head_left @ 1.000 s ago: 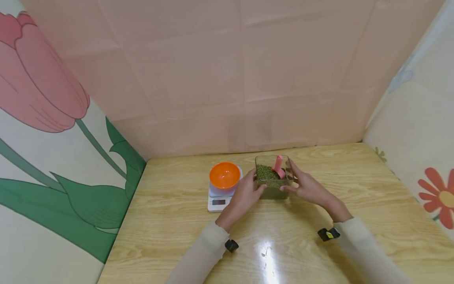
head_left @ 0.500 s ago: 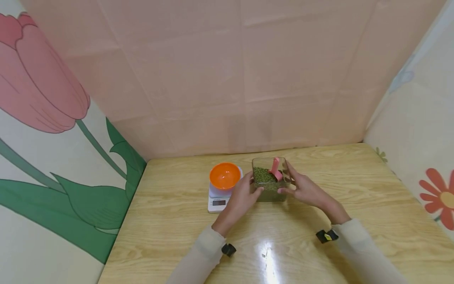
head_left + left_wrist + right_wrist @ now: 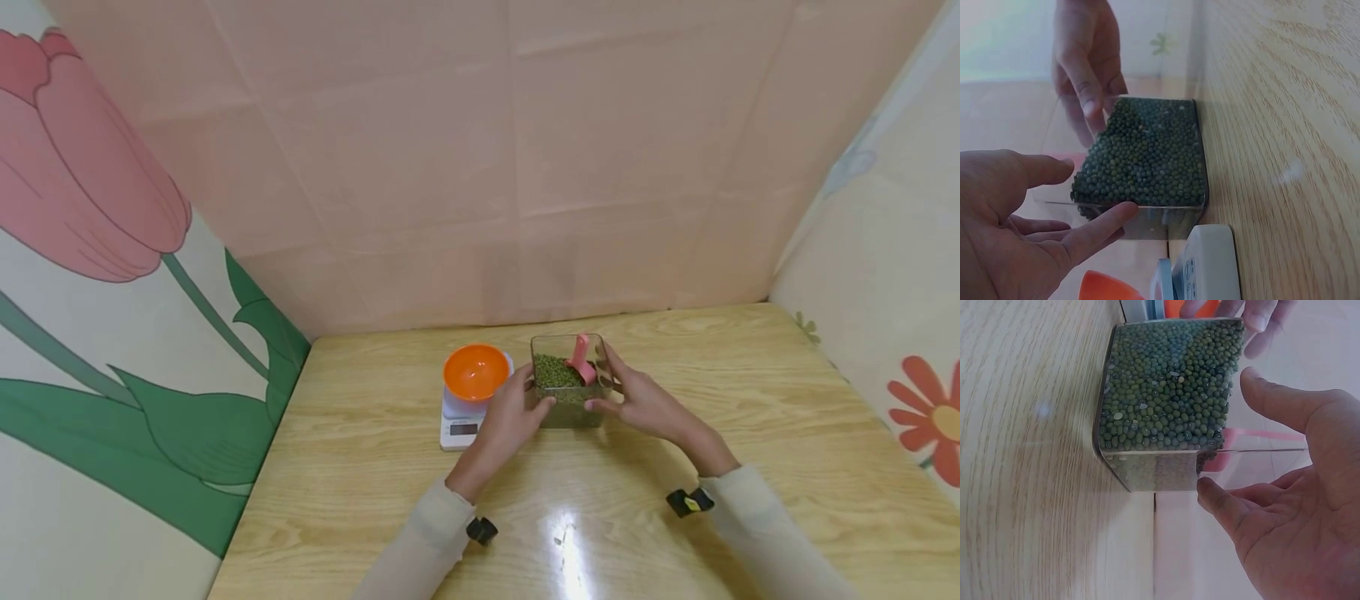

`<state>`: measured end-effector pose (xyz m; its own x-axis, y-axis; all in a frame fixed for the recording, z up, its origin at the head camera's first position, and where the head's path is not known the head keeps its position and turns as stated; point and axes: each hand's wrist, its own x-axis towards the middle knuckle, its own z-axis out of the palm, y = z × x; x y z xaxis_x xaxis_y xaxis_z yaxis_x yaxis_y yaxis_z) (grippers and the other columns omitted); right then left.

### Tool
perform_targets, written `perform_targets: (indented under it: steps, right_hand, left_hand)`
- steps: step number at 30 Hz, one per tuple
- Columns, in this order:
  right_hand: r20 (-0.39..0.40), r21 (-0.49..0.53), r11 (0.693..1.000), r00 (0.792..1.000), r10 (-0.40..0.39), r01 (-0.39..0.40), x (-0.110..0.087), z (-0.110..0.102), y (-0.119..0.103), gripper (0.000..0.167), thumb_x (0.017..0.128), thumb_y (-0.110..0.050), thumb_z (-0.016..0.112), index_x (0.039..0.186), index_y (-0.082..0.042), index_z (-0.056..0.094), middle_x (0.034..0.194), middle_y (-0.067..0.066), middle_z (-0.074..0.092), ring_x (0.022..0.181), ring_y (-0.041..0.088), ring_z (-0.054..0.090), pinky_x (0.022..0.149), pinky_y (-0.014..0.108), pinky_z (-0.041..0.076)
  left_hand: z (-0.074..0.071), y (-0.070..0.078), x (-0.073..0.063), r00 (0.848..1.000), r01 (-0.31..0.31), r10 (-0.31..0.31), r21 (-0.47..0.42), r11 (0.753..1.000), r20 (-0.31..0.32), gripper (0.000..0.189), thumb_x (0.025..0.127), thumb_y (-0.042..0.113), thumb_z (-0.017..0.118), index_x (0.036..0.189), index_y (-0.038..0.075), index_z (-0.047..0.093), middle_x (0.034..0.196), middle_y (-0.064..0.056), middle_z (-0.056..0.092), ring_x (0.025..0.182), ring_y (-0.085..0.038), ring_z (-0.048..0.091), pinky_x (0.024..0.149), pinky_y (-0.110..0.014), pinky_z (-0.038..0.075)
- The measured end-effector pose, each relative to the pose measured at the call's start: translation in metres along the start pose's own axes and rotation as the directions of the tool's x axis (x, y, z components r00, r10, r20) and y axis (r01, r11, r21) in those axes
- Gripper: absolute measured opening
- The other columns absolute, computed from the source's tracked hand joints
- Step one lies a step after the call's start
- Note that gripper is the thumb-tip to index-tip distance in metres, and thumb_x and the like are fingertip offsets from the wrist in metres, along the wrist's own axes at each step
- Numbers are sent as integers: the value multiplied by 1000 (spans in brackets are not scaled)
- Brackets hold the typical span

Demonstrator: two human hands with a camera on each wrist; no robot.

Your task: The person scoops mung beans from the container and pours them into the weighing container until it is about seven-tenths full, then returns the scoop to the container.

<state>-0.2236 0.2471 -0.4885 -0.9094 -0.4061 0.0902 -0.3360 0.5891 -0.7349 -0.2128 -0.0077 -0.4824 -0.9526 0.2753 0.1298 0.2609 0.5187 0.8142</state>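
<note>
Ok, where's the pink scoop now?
In the head view, the pink scoop rests in the green beans, right of centre in the clear container, between the left hand and right hand, right of the orange bowl.

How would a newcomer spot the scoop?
On the wooden table, find the clear container between the left hand and right hand. The scoop sticks up from the green beans inside. Its pink colour sets it apart from those beans and the orange bowl on the scale.
</note>
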Motion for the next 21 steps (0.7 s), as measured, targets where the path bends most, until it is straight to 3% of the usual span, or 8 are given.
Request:
perform_targets:
  steps: [13, 21]
  right_hand:
    - [-2, -5, 1000, 1000, 1, -1, 0, -2, 1, 112, 101, -31, 75, 171, -15, -10, 171, 35, 17, 143, 59, 45, 111, 68, 44]
    - [7, 31, 1000, 1000, -2, 2, 2, -3, 2, 113, 98, -28, 78, 171, -9, -6, 169, 35, 25, 149, 56, 39, 111, 65, 46]
  left_hand:
    - [-1, 2, 1, 1000, 14, -14, 7, 1000, 8, 62, 102, 20, 75, 157, 6, 49, 152, -12, 62, 137, -29, 63, 114, -45, 51]
    - [-7, 2, -1, 998, 47, -48, 21, 999, 32, 61, 103, 23, 73, 157, 8, 49, 153, -11, 61, 139, -29, 61, 115, -48, 50]
